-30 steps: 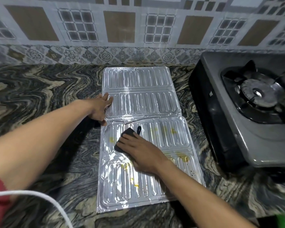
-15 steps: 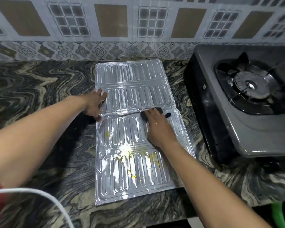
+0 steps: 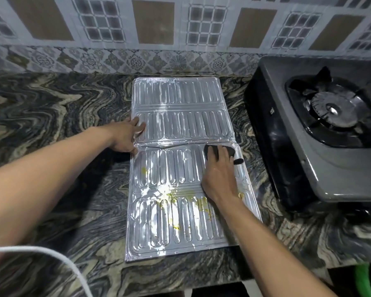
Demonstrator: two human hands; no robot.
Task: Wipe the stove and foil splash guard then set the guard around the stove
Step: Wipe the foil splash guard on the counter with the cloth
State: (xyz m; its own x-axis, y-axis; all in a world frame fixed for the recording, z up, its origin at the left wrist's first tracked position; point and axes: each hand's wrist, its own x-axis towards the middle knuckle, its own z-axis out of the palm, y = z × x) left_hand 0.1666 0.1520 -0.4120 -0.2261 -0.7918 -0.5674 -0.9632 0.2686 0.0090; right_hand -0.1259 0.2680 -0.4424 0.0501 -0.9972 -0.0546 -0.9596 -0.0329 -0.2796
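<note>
The silver ribbed foil splash guard [image 3: 180,121] lies flat on the marbled counter, two panels joined at a fold. Yellow stains mark the near panel around its middle. My left hand [image 3: 126,136] presses flat on the guard's left edge at the fold. My right hand [image 3: 220,174] holds a black cloth [image 3: 231,152] against the near panel's far right corner, just below the fold. The grey single-burner stove [image 3: 330,168] stands to the right of the guard, its black burner grate showing.
A patterned tile wall [image 3: 180,28] backs the counter. The counter's front edge [image 3: 180,281] runs just below the guard. A white cable [image 3: 51,256] crosses the lower left. Something green [image 3: 362,279] shows below the counter at the lower right.
My right hand has slid the black cloth from the near panel's left-middle up and right to its far right corner. My left hand has stayed at the guard's left edge.
</note>
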